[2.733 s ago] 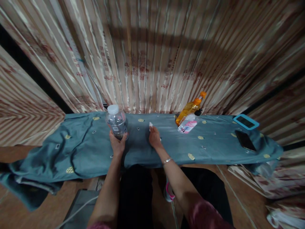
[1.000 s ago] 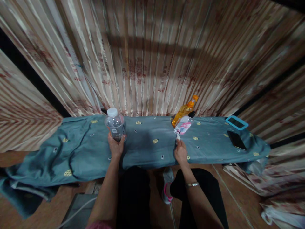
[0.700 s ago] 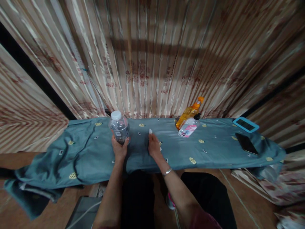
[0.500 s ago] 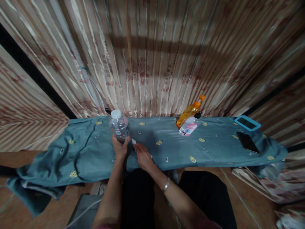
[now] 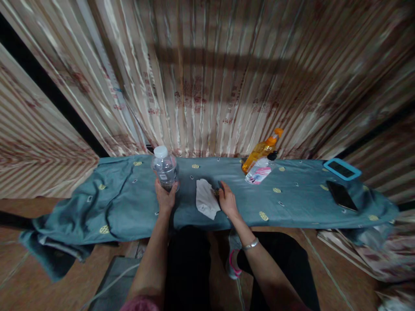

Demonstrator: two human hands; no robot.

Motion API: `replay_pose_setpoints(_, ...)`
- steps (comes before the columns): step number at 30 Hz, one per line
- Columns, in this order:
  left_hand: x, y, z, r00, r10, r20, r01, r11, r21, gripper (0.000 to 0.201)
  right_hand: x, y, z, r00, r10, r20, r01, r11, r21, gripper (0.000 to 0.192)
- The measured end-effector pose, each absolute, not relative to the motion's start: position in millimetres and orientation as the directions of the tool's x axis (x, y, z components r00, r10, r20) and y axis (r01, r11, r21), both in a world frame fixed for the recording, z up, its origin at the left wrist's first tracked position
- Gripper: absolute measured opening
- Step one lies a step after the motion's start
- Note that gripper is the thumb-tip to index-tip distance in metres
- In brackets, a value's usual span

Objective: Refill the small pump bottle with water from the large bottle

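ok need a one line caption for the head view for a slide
Left hand grips a clear water bottle while right hand touches a white tissue.

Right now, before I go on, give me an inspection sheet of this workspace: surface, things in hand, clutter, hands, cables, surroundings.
Surface: narrow table under a blue patterned cloth, rumpled and hanging off the left end.
Things in hand: clear water bottle, upright, white cap on; white tissue lying crumpled near the front edge.
Clutter: orange bottle and pink-labelled bottle at the back; dark phone and blue-framed device at the right end.
Hands: left hand grips the water bottle's base; right hand rests on the cloth, touching the tissue's right edge.
Cables: one pale cable on the floor, lower left.
Surroundings: striped curtains behind; wooden floor.
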State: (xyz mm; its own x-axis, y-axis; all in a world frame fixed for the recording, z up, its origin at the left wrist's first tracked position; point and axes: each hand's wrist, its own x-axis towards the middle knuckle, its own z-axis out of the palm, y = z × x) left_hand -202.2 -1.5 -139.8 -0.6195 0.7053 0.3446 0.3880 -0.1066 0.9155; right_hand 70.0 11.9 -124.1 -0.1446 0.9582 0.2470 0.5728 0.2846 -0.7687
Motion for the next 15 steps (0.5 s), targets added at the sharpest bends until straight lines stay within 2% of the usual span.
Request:
replay_pose_setpoints(3, -200.3, -2.2, -137.2, -0.626, 0.697, 0.35, 0.411, -0.086, 0.907, 0.095, 72.2, -2.8, -123.3, -0.278, 0.917, 0.287, 0.65, 0.4, -0.646, 0.047)
replay_pose_setpoints(8, -199.3, -4.6, -129.3, -0.614, 0.714, 0.336, 0.412, -0.073, 0.908, 0.095, 48.6, -30.3, -123.7, -0.522, 0.815, 0.251, 0.669, 0.574, -0.473, 0.048)
replay_pose_setpoints(12, -200.5, -7.4, -122.0, -0.605, 0.736, 0.305, 0.411, -0.039, 0.911, 0.101, 64.0, -36.3, -115.4, -0.541, 0.806, 0.241, 0.697, 0.59, -0.408, 0.052)
replay_pose_setpoints(15, -201.9, -7.6, -120.8, -0.615, 0.73, 0.298, 0.421, -0.015, 0.907, 0.106, 112.4, -37.7, -108.7, -0.465, 0.849, 0.252, 0.754, 0.529, -0.39, 0.054)
